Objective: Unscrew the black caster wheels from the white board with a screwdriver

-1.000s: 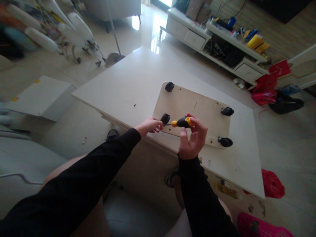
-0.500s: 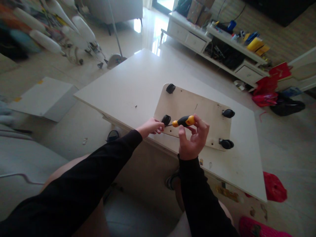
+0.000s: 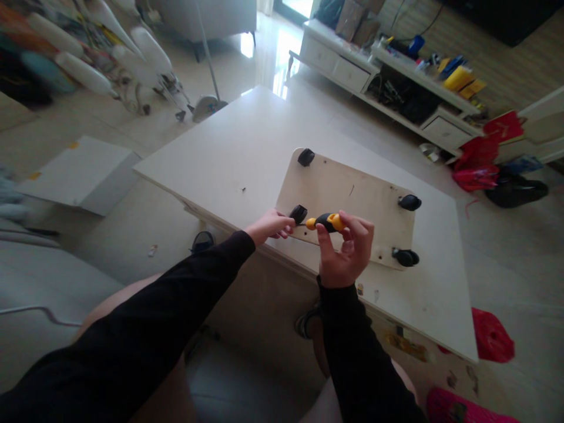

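A pale wooden board lies on the white table, with black caster wheels at its corners. My right hand grips the handle of a yellow and black screwdriver between thumb and fingers. Its shaft points left toward the base of the near-left caster wheel. Against that same caster my left hand is closed, fingertips at its base by the screwdriver's tip. Exactly where the tip rests is hidden by the fingers. Two more casters, the upper right and lower right, stand on the board's far end.
A tiny dark piece, perhaps a screw, lies on the table left of the board. On the floor at left is a white box. A long white cabinet with cluttered items stands beyond. Red bags lie at right.
The screwdriver's handle has turned and dipped slightly, with my right fingers shifting around its end. My left hand stays at the caster.
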Motion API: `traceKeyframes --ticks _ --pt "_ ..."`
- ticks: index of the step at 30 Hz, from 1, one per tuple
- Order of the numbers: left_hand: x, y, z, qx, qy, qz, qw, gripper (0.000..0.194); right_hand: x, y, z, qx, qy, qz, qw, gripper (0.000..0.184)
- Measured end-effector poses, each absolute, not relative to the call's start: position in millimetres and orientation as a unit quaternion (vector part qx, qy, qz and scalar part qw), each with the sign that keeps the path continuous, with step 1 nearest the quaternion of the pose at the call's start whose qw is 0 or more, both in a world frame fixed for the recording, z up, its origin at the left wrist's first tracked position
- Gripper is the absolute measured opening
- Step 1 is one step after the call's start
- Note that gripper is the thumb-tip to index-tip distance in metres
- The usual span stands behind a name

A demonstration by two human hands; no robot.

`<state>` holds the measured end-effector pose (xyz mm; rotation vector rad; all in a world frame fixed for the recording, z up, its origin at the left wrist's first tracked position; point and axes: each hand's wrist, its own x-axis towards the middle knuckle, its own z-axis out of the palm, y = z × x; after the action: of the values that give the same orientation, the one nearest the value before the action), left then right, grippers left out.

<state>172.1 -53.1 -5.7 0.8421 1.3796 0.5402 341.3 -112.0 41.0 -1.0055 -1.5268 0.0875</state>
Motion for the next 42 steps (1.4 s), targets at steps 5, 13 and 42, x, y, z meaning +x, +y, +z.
traceKeyframes --ticks 5,13,42 --pt "172.5 -53.4 -4.2 0.369 0.612 0.237 0.658 0.009 340.1 -113.9 36.2 -0.411 -0.652 0.110 0.628 0.047" --pt "172.8 -54.6 -0.5 0.368 0.614 0.237 0.656 0.010 341.1 -111.0 39.3 -0.431 -0.633 0.088 0.637 0.042" --pt "172.0 -54.8 -3.1 0.375 0.610 0.238 0.656 0.016 341.8 -111.8 44.8 -0.449 -0.647 0.054 0.614 0.045"
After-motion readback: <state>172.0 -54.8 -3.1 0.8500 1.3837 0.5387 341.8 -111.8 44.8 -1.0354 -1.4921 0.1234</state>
